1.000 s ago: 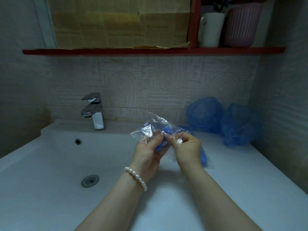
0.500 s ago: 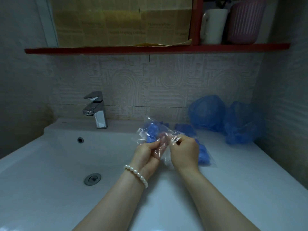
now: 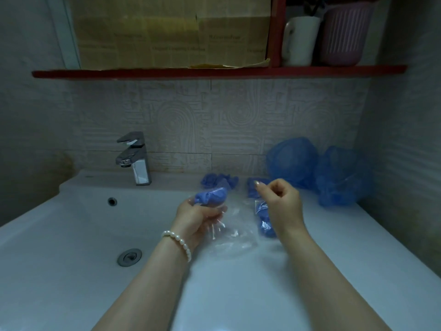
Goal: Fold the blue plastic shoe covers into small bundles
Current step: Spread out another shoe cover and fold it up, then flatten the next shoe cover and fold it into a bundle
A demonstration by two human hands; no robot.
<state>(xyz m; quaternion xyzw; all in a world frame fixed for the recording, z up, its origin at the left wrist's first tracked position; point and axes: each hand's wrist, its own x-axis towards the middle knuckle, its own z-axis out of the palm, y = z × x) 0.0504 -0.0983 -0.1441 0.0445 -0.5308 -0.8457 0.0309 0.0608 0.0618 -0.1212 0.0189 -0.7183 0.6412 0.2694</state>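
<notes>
At a white washbasin: 2 hands, 4 folded blue bundles (image 3: 210, 196), 2 loose blue shoe covers (image 3: 292, 160) at right, 1 tap (image 3: 136, 157), 2 cups (image 3: 299, 40) upper right.

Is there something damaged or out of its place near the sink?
Yes. The cardboard over the red shelf is torn and curling at its lower right edge. The wall left of the faucet carries a brown stain. Loose shoe covers are heaped in the corner, not yet folded.
</notes>
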